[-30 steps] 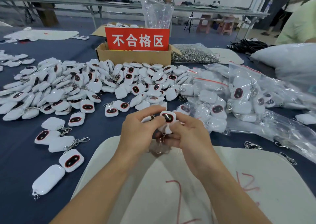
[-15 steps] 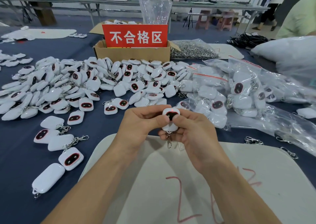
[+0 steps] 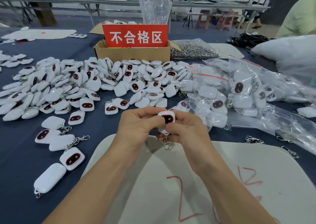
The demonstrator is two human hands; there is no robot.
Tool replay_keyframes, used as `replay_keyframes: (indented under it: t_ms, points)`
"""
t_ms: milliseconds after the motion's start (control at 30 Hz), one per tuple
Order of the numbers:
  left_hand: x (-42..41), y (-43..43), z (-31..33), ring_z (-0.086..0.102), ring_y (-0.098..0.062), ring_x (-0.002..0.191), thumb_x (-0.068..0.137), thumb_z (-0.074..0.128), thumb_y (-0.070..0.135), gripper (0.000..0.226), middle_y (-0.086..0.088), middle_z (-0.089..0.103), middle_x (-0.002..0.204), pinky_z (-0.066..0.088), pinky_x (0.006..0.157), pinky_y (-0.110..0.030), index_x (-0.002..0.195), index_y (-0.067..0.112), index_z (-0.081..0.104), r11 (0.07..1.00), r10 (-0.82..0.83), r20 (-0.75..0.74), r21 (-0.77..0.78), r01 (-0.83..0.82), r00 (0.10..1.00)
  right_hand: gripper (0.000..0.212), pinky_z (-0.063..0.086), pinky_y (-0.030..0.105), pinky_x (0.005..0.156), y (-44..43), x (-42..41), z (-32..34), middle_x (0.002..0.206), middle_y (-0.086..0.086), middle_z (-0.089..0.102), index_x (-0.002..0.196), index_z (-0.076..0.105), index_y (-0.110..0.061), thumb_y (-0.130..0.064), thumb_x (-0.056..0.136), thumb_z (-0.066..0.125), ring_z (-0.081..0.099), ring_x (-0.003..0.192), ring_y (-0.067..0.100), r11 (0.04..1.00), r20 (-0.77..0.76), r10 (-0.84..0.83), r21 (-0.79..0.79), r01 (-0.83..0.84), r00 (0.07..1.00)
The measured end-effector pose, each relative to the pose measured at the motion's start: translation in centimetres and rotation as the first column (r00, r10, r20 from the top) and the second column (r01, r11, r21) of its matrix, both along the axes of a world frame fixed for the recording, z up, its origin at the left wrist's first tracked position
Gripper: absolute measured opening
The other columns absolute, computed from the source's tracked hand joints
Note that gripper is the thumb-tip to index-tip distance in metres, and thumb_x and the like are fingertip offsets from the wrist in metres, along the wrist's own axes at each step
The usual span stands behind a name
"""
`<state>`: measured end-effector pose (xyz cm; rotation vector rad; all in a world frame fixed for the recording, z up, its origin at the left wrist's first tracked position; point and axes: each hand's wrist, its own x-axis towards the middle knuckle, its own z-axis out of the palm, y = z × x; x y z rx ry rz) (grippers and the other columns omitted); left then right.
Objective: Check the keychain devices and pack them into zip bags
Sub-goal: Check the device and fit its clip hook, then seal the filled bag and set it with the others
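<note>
A white keychain device (image 3: pixel 167 119) with a dark oval screen faces me, held upright between both hands above the table. My left hand (image 3: pixel 139 125) pinches its left edge with curled fingers. My right hand (image 3: pixel 186 129) grips its right side and bottom. Its metal clasp (image 3: pixel 166 144) dangles below. A large heap of loose white keychain devices (image 3: pixel 95 85) covers the blue cloth behind. Clear zip bags (image 3: pixel 239 94) with red seal strips, filled with devices, lie at the right.
A cardboard box (image 3: pixel 133 53) with a red sign stands behind the heap. A bag of metal clasps (image 3: pixel 193 49) lies to its right. A white foam board (image 3: pixel 188 186) with red marks lies under my forearms. Several devices (image 3: pixel 58 145) lie at the near left. A person in green (image 3: pixel 301 17) stands far right.
Both hands turned the device so its dark screen faces me squarely, and a small red light shows at its top edge. The clasp hangs lower.
</note>
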<state>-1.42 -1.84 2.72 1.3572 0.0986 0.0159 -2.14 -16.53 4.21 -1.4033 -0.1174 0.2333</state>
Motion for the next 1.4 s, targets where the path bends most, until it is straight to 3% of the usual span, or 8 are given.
replay_keyframes:
  t_ms: [167,500,633,733,867,1000,1200,1400]
  points:
    - [0.3,0.1,0.2,0.065,-0.021,0.061,0.075,0.082,0.006,0.035,-0.021,0.077,0.093,0.054,0.06,-0.03,0.109,0.003,0.079,0.997,-0.053,-0.002,-0.05,0.053,0.999,0.037,0.056,0.026,0.064,0.0,0.1,0.0,0.072,0.007,0.073,0.104,0.076,-0.011,0.017,0.087,0.057,0.067,0.062,0.019,0.999,0.033,-0.031,-0.025,0.032,0.999]
    - [0.1,0.1,0.6,0.069,-0.023,0.07,0.072,0.084,0.014,0.042,-0.02,0.077,0.096,0.053,0.077,-0.038,0.112,0.003,0.078,0.998,-0.065,0.072,0.0,0.066,0.995,0.031,0.054,0.027,0.057,-0.4,0.1,0.2,0.068,0.013,0.068,0.098,0.076,-0.009,0.015,0.083,0.062,0.065,0.058,0.023,0.998,0.06,-0.061,-0.002,0.061,0.996]
    - [0.0,0.3,0.6,0.075,-0.017,0.092,0.067,0.084,0.022,0.037,-0.01,0.08,0.1,0.056,0.083,-0.025,0.102,0.013,0.083,0.998,0.047,0.115,0.026,-0.051,0.992,0.03,0.059,0.026,0.063,0.0,0.0,-0.1,0.081,0.003,0.077,0.102,0.07,-0.022,0.004,0.089,0.064,0.073,0.065,0.019,0.984,0.141,-0.145,-0.083,0.158,0.979]
    - [-0.1,0.4,0.6,0.074,-0.01,0.085,0.076,0.086,0.014,0.017,-0.004,0.081,0.093,0.055,0.07,-0.017,0.089,0.025,0.085,0.993,0.104,0.102,0.035,-0.109,0.989,0.037,0.062,0.03,0.068,0.0,-0.1,-0.3,0.104,-0.011,0.076,0.101,0.06,-0.038,-0.006,0.087,0.072,0.076,0.084,0.014,0.94,0.291,-0.221,-0.193,0.283,0.931]
    - [-0.1,0.2,0.7,0.074,-0.019,0.082,0.072,0.089,0.008,0.026,-0.015,0.079,0.09,0.057,0.075,-0.026,0.093,0.023,0.083,0.988,0.139,0.088,0.062,-0.144,0.986,0.041,0.056,0.022,0.068,0.4,-0.4,-0.6,0.097,-0.014,0.073,0.106,0.061,-0.04,-0.01,0.083,0.075,0.071,0.085,0.007,0.896,0.456,-0.165,-0.301,0.326,0.875]
    - [-0.3,-0.1,1.1,0.072,-0.039,0.098,0.075,0.086,0.003,0.033,-0.028,0.074,0.103,0.06,0.095,-0.044,0.103,0.02,0.083,0.994,0.093,0.092,0.045,-0.098,0.991,0.045,0.055,0.016,0.073,0.3,-0.4,-0.7,0.099,-0.02,0.074,0.108,0.065,-0.044,-0.009,0.082,0.074,0.071,0.092,0.002,0.903,0.449,-0.16,-0.293,0.314,0.879]
    - [-0.3,0.0,1.2,0.073,-0.031,0.099,0.088,0.073,0.002,0.03,-0.017,0.077,0.11,0.06,0.096,-0.04,0.115,0.013,0.078,1.0,0.016,0.07,-0.004,-0.016,0.997,0.04,0.06,0.037,0.083,0.0,0.0,-0.6,0.105,-0.014,0.078,0.109,0.072,-0.037,-0.003,0.09,0.072,0.074,0.099,0.011,0.961,0.352,-0.156,-0.164,0.225,0.923]
    - [-0.5,0.2,1.3,0.075,-0.023,0.105,0.076,0.082,0.009,0.04,-0.01,0.079,0.109,0.058,0.093,-0.027,0.116,0.012,0.077,0.999,-0.035,0.122,0.035,0.031,0.992,0.039,0.054,0.031,0.104,-0.2,0.2,-0.6,0.116,-0.014,0.077,0.126,0.074,-0.019,0.004,0.095,0.068,0.07,0.113,0.004,0.983,0.305,-0.09,-0.123,0.133,0.948]
